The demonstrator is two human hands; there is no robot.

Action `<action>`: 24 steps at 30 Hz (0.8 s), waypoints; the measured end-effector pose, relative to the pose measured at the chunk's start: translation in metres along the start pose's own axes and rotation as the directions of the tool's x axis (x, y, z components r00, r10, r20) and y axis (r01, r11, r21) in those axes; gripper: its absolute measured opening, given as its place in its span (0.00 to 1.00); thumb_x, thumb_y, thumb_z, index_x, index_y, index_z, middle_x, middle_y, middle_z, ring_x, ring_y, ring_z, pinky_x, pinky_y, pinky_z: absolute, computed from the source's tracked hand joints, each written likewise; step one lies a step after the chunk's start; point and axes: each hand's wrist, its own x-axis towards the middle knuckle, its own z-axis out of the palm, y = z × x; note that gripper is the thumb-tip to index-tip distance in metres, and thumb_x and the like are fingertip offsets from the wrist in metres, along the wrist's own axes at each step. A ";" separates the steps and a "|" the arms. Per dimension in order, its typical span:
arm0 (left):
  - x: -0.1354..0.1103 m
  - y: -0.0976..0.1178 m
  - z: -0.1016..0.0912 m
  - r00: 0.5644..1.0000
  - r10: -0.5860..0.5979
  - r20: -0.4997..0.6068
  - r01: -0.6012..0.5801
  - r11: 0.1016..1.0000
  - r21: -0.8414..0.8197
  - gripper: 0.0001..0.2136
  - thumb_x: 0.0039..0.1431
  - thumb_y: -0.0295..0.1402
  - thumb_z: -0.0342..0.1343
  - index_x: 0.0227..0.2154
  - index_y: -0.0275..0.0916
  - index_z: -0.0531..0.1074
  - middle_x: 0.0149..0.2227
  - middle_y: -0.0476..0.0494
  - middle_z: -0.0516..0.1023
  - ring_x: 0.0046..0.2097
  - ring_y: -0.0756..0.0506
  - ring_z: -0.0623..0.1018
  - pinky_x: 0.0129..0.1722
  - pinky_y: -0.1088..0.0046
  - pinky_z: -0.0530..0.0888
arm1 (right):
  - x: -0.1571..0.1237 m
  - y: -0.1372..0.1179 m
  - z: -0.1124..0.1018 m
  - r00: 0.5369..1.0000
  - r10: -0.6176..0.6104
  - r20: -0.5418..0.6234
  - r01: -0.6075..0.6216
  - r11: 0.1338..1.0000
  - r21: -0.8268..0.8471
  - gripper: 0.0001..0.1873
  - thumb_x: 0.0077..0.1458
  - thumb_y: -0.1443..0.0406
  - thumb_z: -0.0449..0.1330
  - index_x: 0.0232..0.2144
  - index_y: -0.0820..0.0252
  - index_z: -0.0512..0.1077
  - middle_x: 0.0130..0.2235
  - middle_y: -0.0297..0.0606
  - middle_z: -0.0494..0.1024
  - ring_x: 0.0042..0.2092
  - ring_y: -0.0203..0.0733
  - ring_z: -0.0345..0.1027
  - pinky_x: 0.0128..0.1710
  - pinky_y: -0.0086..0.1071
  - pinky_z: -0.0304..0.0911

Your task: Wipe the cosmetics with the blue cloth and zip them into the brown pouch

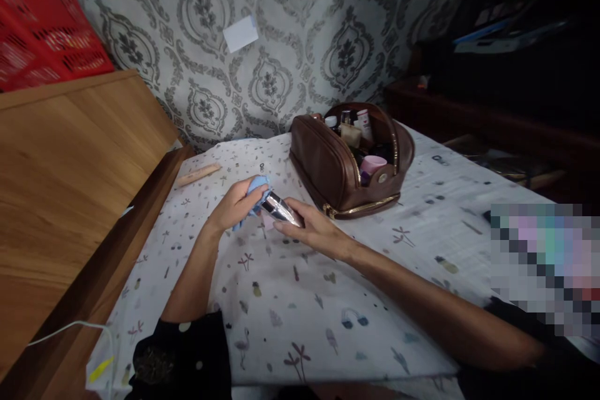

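One shiny silver cylinder (282, 209) lies between two hands: the right hand (315, 226) clasps its right end, the left hand (237, 201) pinches one light-blue cloth (257, 185) at its left. One brown leather bag (323, 162) stands farther right.

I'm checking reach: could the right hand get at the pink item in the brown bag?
Probably, though the right hand holds a shiny container: the brown bag gapes open and the pink item sits near its opening.

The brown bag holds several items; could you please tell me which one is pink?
The pink rounded item, nearest the snap; the white cap and whitish tube sit farther back.
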 end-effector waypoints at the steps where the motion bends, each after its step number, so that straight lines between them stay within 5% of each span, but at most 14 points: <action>1: 0.000 0.000 -0.002 1.000 0.021 0.001 -0.021 1.000 0.012 0.11 0.66 0.40 0.49 0.34 0.38 0.68 0.30 0.49 0.69 0.33 0.49 0.70 0.33 0.74 0.68 | 0.001 0.001 0.000 1.000 0.001 -0.013 -0.001 1.000 0.006 0.17 0.54 0.51 0.61 0.35 0.58 0.67 0.28 0.28 0.61 0.30 0.35 0.55 0.29 0.29 0.51; 6: -0.002 0.001 -0.013 0.988 0.129 0.084 -0.130 0.992 0.002 0.17 0.58 0.29 0.51 0.51 0.41 0.70 0.47 0.43 0.74 0.48 0.43 0.73 0.45 0.70 0.70 | 0.003 0.004 -0.002 0.998 0.022 -0.066 -0.021 1.000 0.023 0.19 0.53 0.49 0.60 0.33 0.58 0.66 0.27 0.27 0.58 0.30 0.35 0.53 0.29 0.29 0.49; 10: -0.006 0.003 -0.015 0.980 0.067 0.186 -0.064 0.998 -0.022 0.20 0.63 0.39 0.56 0.57 0.45 0.69 0.44 0.44 0.74 0.41 0.46 0.73 0.39 0.71 0.70 | 0.004 0.005 -0.003 0.993 0.023 -0.118 -0.023 1.000 0.000 0.18 0.52 0.49 0.59 0.32 0.58 0.66 0.27 0.28 0.59 0.29 0.35 0.53 0.28 0.29 0.49; 18: -0.003 0.003 -0.008 0.994 -0.028 0.107 0.028 1.000 0.003 0.21 0.62 0.49 0.57 0.52 0.44 0.73 0.32 0.49 0.69 0.30 0.50 0.67 0.30 0.75 0.65 | 0.003 0.010 0.000 0.984 -0.007 -0.176 -0.018 0.990 -0.137 0.14 0.52 0.54 0.62 0.35 0.57 0.69 0.26 0.26 0.63 0.28 0.34 0.55 0.28 0.28 0.51; 24: -0.002 0.004 -0.008 0.995 0.017 0.096 -0.020 0.999 0.036 0.19 0.58 0.46 0.61 0.49 0.43 0.73 0.35 0.48 0.72 0.39 0.47 0.72 0.39 0.73 0.69 | 0.001 0.004 0.001 0.973 -0.041 -0.226 -0.015 0.970 -0.243 0.11 0.51 0.59 0.64 0.34 0.56 0.69 0.28 0.28 0.68 0.29 0.35 0.60 0.31 0.29 0.55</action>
